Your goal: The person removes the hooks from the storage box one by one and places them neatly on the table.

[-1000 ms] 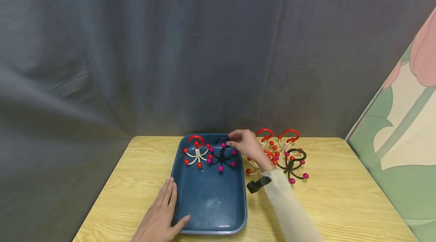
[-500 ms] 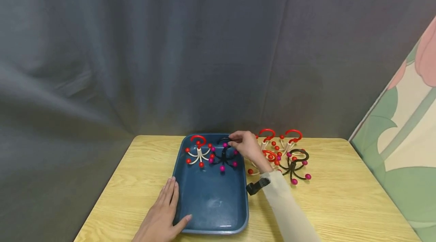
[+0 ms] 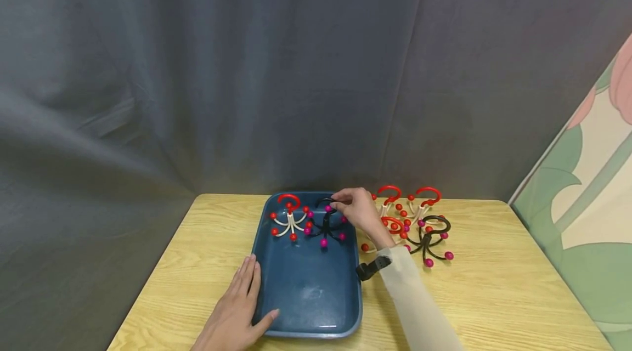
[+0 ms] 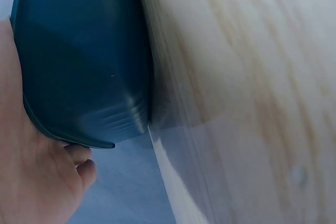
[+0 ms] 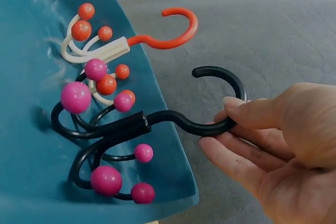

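My right hand (image 3: 359,209) pinches the black hook of a multi-arm hanger (image 5: 118,132) between thumb and fingers. This hanger has black curved arms tipped with pink balls and stands upright at the back right of the blue tray (image 3: 306,290). Beside it in the tray is a cream hanger (image 3: 290,220) with a red hook and red balls; the two overlap in the right wrist view. My left hand (image 3: 234,307) rests on the tray's left rim, fingers straight along the edge and thumb over the near inside. The left wrist view shows the tray's outer wall (image 4: 84,66) beside that hand.
Right of the tray, on the wooden table (image 3: 494,285), stand a black hanger (image 3: 426,240) and several cream ones with red hooks, such as the one (image 3: 422,211) at the back. My right forearm partly covers them. A grey curtain (image 3: 306,77) hangs behind the table.
The view has shifted slightly. My right hand keeps its pinch on the black hanger's hook, and my left hand stays at the tray's rim. The hangers stand in the same places.
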Tool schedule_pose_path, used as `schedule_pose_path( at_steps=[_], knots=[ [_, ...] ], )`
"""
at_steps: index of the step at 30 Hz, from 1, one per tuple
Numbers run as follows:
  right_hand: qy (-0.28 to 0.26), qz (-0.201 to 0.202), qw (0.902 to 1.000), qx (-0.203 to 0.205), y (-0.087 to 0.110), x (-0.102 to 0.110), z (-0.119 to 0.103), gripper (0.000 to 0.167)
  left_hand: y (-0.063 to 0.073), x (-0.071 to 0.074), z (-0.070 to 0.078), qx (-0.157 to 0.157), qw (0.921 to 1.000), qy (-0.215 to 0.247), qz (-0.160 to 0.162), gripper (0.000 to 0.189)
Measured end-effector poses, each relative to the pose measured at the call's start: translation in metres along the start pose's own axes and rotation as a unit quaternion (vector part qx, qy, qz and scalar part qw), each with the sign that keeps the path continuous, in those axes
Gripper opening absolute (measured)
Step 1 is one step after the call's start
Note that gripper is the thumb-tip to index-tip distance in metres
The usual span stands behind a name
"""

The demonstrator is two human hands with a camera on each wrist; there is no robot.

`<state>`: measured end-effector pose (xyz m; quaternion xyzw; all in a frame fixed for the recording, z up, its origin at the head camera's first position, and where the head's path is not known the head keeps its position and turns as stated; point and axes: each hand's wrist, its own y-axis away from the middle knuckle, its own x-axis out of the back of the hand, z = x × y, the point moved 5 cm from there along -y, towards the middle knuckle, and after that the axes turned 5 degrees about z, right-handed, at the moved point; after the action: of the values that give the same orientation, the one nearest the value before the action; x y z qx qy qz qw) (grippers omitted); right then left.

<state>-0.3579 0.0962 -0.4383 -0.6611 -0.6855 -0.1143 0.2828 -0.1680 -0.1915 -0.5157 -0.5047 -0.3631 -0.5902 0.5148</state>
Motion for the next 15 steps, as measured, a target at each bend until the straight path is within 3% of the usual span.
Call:
schedule_pose_path(
  at_steps=[15],
  knots=[
    [0.011, 0.014, 0.9998, 0.007, 0.0005, 0.0014, 0.0003, 0.015, -0.0014, -0.0022, -0.0021, 0.006, 0.9999, 0.007, -0.014, 0.109]
  ],
)
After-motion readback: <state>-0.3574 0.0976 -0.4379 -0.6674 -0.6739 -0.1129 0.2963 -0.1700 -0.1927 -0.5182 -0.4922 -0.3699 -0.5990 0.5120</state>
